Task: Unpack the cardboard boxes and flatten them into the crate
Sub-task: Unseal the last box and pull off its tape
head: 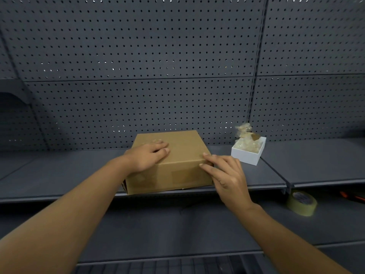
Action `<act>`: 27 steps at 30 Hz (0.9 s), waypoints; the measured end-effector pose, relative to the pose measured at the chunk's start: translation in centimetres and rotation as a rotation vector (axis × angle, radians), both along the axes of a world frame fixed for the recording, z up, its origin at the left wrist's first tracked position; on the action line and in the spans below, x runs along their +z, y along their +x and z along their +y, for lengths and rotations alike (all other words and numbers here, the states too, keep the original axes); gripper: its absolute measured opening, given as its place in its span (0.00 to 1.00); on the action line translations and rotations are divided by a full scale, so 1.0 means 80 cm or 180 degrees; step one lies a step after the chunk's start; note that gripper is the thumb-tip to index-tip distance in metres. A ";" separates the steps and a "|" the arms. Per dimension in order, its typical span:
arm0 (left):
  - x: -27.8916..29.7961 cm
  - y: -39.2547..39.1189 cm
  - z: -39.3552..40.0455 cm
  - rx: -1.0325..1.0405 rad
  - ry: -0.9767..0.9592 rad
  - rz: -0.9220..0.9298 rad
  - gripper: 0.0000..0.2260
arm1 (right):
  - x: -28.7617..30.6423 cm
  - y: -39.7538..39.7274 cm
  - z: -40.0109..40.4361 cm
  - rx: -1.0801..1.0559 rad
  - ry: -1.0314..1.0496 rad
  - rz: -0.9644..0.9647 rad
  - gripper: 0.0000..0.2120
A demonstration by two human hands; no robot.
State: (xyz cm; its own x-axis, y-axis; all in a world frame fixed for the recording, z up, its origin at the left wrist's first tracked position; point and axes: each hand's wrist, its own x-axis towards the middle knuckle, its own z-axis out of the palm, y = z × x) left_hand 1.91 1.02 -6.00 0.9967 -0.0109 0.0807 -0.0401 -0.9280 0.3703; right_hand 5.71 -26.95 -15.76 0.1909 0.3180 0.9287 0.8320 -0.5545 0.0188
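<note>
A closed brown cardboard box (183,155) sits on the grey shelf (59,175), its front face at the shelf's front edge. My left hand (147,156) lies palm down on the left part of the box's top, fingers together. At the box's front right corner, my right hand (227,176) touches the edge with its fingertips, fingers spread. Neither hand lifts the box. No crate is in view.
A small white open box (246,155) with crumpled clear wrapping stands right of the cardboard box. A roll of tan tape (301,203) lies on the lower shelf at right, with an orange-handled tool (353,197) beyond it. A grey pegboard wall (158,76) backs the shelves.
</note>
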 end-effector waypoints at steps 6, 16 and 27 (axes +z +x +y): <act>0.001 0.001 0.001 -0.0015 0.0025 0.0010 0.26 | -0.001 0.001 0.002 0.0075 0.0155 0.0089 0.09; -0.001 0.005 0.003 0.0051 0.0040 0.0020 0.26 | -0.003 -0.001 0.006 0.0142 0.0408 0.0280 0.06; 0.004 -0.003 -0.004 0.0040 0.0011 -0.0004 0.25 | -0.005 0.000 0.007 0.0024 0.0329 0.0147 0.09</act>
